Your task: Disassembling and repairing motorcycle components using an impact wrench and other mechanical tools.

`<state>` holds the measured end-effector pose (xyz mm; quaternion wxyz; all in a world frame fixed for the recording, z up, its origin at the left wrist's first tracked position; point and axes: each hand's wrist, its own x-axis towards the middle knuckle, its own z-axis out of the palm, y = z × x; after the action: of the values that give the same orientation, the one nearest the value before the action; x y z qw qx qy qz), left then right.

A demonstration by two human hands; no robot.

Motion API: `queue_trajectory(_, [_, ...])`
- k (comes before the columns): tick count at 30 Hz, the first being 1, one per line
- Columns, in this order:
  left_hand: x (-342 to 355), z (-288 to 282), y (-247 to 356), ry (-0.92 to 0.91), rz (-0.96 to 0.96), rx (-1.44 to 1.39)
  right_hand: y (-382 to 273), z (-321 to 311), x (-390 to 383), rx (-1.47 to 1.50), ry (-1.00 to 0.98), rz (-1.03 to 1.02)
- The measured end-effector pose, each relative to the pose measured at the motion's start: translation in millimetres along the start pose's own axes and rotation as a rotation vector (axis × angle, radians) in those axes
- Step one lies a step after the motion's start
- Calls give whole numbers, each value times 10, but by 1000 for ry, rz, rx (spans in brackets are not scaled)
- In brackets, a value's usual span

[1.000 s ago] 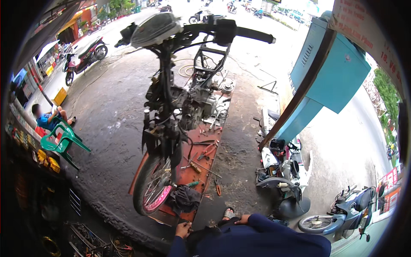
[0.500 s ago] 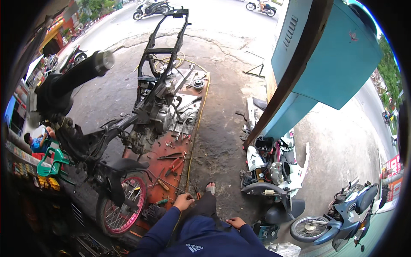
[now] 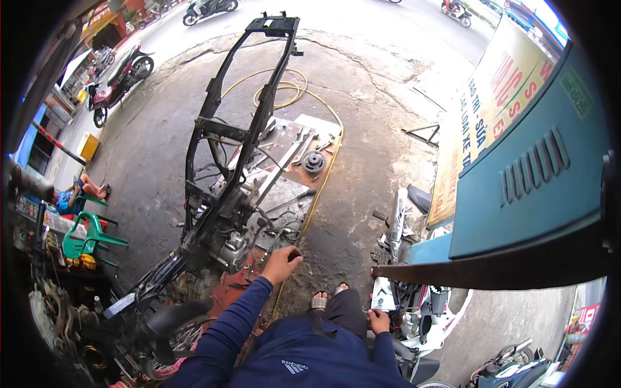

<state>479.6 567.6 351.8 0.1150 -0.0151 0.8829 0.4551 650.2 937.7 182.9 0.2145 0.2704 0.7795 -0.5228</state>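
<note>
My left hand (image 3: 283,264) reaches forward beside the engine (image 3: 229,249) of a stripped motorbike, with the black frame (image 3: 213,97) rising beyond. Its fingers are curled; whatever they might hold is hidden. By my right leg hangs my right hand (image 3: 378,321), also with curled fingers, their contents unclear. A metal disc part (image 3: 314,161), wrenches and other loose parts lie on a checker-plate and reddish board (image 3: 288,197) beside the engine. A pink-rimmed wheel shows low at the left, partly hidden by my arm.
A yellow hose (image 3: 336,142) curves along the board. A blue metal cabinet (image 3: 530,213) stands right, removed white bodywork (image 3: 420,310) below it. A person (image 3: 68,200) sits left near green chairs (image 3: 81,242). Motorbikes stand at both sides; others ride along the road behind.
My view has shifted forward past the handlebar toward the engine and rear frame. My left hand has risen and moved forward from my lap to beside the engine.
</note>
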Motion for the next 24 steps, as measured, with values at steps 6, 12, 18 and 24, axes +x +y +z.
queue_trajectory(6, [1639,-438,1195,-52,291,11,-1277,-159,1796,-372,-76,-236])
queue_trajectory(12, [2615,-425,1221,-188,198,323,-3139,-411,3669,-723,-168,-359])
queue_trajectory(18, [3414,-372,803,-452,-82,326,-4513,-754,5136,-468,-215,-232])
queue_trajectory(24, [4968,-654,1017,-158,-24,-18,-5041,-1132,6189,-616,-260,9])
